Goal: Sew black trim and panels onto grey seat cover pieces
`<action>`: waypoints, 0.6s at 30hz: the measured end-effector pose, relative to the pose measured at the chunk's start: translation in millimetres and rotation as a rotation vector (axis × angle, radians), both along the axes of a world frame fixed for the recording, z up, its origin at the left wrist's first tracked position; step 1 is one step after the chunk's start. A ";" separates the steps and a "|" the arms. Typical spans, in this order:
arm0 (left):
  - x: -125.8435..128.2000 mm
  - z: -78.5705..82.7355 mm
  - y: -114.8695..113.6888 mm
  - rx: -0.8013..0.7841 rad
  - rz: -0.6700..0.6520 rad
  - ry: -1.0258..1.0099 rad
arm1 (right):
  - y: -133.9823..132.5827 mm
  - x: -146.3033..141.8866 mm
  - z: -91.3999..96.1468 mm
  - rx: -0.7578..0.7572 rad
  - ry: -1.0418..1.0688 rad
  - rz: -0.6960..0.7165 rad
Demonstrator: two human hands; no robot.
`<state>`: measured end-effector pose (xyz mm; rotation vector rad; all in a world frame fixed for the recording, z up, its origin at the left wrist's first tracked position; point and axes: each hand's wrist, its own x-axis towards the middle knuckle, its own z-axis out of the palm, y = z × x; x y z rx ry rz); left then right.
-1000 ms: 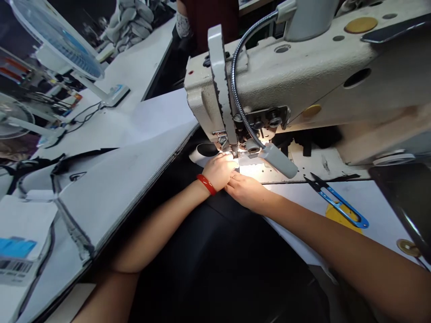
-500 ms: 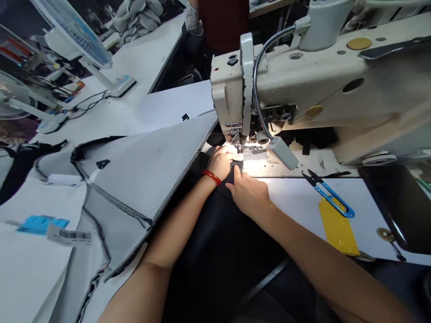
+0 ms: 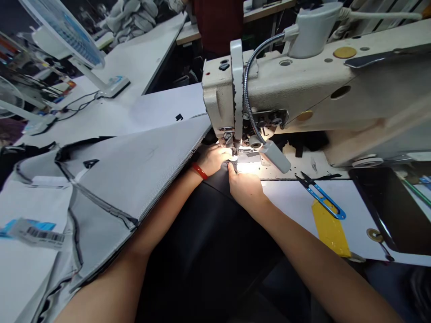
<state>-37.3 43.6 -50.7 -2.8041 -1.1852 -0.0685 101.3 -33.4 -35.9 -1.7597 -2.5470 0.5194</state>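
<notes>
A black sheet of smooth, leather-like material [image 3: 198,233] with a seam across it lies under my forearms and runs up to the lit needle area [image 3: 237,148] of a sewing machine [image 3: 222,98]. My left hand [image 3: 213,160], with a red bangle [image 3: 200,171] at its wrist, presses the material just left of the presser foot, fingers together. Just in front of the foot, my right hand [image 3: 247,188] pinches the material's edge, its other fingers curled under. A large grey-white padded piece with black edging [image 3: 134,166] rises over my left forearm. The fingertips are partly lost in glare.
Blue thread snips [image 3: 321,197] lie over a yellow tag [image 3: 332,229] at the right, beside a dark phone [image 3: 390,208]. A small lamp [image 3: 275,156] hangs at the needle. Fans [image 3: 114,85] stand on the left table. Someone in dark red [image 3: 218,27] is beyond the machine.
My view has shifted a little, so the machine appears further left. The strip of black material between my hands looks shorter, and my right hand's fingertips are closer to the presser foot.
</notes>
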 end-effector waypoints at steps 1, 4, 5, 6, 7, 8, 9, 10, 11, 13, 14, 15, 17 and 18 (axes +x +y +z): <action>-1.5 0.0 2.9 -0.021 0.012 -0.019 | 0.4 0.0 -0.8 -0.007 -0.008 0.004; -4.5 5.7 8.4 -0.067 -0.050 0.029 | 1.6 -0.3 -3.2 -0.003 -0.031 0.010; -4.4 8.8 8.6 -0.065 -0.087 0.070 | 2.3 -0.7 -3.7 0.006 -0.031 0.002; -3.6 12.0 7.9 -0.055 -0.117 0.114 | 3.4 -1.2 -3.9 0.013 -0.028 -0.006; -2.3 14.7 6.5 -0.042 -0.130 0.153 | 4.7 -1.8 -3.8 0.021 -0.018 -0.015; -0.3 16.7 4.4 -0.030 -0.128 0.186 | 6.4 -2.4 -3.4 0.032 -0.004 -0.025; 2.0 17.7 1.8 -0.016 -0.112 0.210 | 8.1 -3.0 -2.7 0.042 0.011 -0.034; 4.6 17.6 -1.4 -0.004 -0.090 0.223 | 9.8 -3.5 -1.9 0.056 0.027 -0.043; 7.3 16.4 -5.0 0.010 -0.065 0.226 | 11.2 -3.8 -1.1 0.074 0.041 -0.049; 12.7 11.8 -12.8 0.049 -0.002 0.210 | 12.3 -3.9 -0.4 0.107 0.065 -0.062; 15.3 9.0 -16.8 0.071 0.036 0.193 | 11.7 -3.5 -0.9 0.116 0.074 -0.065; 17.7 6.4 -20.5 0.093 0.076 0.173 | 10.6 -2.8 -2.1 0.119 0.084 -0.066; 22.2 2.6 -26.8 0.128 0.140 0.134 | 7.6 -0.2 -6.9 0.108 0.101 -0.074; 24.2 1.8 -29.2 0.137 0.159 0.120 | 6.6 1.6 -10.5 0.100 0.107 -0.081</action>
